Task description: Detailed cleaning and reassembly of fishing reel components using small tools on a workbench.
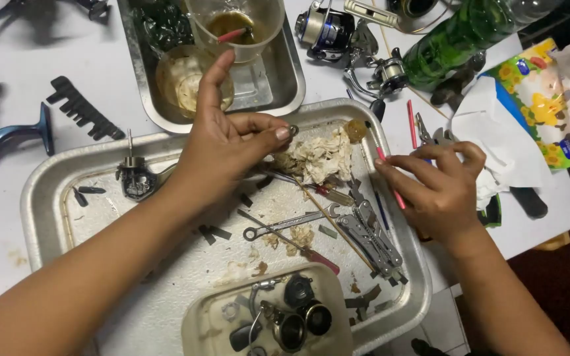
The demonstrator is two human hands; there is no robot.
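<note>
My left hand (229,142) hovers over the metal tray (47,184), pinching a small metal ring part (293,130) between thumb and fingertips. My right hand (440,188) holds a thin pink-handled brush (385,161), whose greasy bristle tip (356,129) points toward the ring. A crumpled, stained tissue (318,157) lies in the tray just under both. A dark reel body part (136,179) rests at the tray's left.
Wrench (291,223), multi-tool pliers (371,234), red-handled screwdriver and small screws lie in the tray. A plastic dish (212,316) holds reel parts. Behind stand a second metal tray (278,92) with cups, fishing reels (328,29), a green bottle (456,39) and a tissue pack (549,99).
</note>
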